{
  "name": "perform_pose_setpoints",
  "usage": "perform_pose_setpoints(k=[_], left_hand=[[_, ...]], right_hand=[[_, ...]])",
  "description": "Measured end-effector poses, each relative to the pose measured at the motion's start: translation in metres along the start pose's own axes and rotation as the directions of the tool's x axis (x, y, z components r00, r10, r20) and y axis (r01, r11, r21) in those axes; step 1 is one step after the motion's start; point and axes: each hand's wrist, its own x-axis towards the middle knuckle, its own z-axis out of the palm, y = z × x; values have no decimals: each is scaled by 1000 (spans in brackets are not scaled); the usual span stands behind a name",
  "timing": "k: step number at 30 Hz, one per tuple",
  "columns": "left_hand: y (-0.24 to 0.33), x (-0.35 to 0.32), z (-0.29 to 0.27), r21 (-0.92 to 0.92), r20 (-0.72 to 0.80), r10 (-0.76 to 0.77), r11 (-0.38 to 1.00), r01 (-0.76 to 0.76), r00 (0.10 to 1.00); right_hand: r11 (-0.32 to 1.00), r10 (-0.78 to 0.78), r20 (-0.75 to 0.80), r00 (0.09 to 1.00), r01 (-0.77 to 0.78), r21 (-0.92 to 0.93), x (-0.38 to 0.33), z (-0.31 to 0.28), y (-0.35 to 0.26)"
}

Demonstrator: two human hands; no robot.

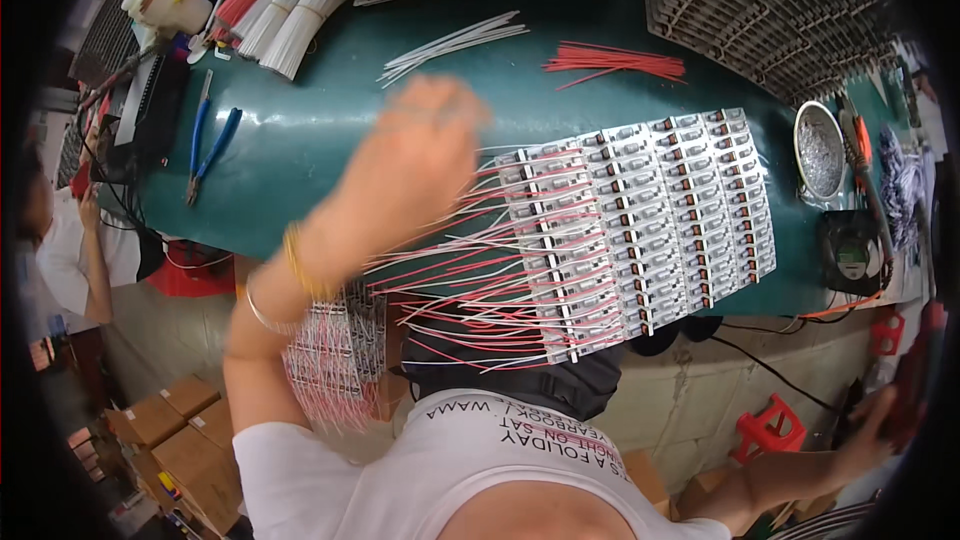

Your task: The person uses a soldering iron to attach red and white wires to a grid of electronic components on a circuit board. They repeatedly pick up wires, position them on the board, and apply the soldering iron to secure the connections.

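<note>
My left hand point(425, 150), with yellow and silver bangles at the wrist, is raised over the green worktop, left of a panel of small circuit boards point(640, 215). Its fingers are smeared by motion, so what they hold, if anything, is hidden. Red and white wires point(465, 285) stick out from the panel's left column and run past the front edge of the table. Far out to the right, low in view, my right hand point(868, 440) reaches near a blurred dark red thing; its fingers are unclear.
Loose white wires point(455, 43) and red wires point(615, 61) lie behind the panel. Blue-handled cutters point(212, 145) rest at left, near bundled wires point(290, 20). Stacked board panels point(770, 15) stand at the back. A metal bowl point(820, 150) sits right. Another person point(75, 250) is at far left.
</note>
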Motion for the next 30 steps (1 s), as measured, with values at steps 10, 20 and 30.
perform_pose_setpoints(k=[10, 20, 30], left_hand=[[-99, 105, 35, 94, 404, -183, 983, 158, 896], [-136, 108, 9, -225, 610, -243, 860, 459, 754], [-95, 107, -19, 314, 399, -178, 948, 48, 899]], right_hand=[[950, -230, 116, 966, 197, 243, -42, 62, -122], [626, -105, 373, 922, -230, 745, -115, 107, -141], [483, -115, 411, 904, -310, 819, -136, 118, -132]])
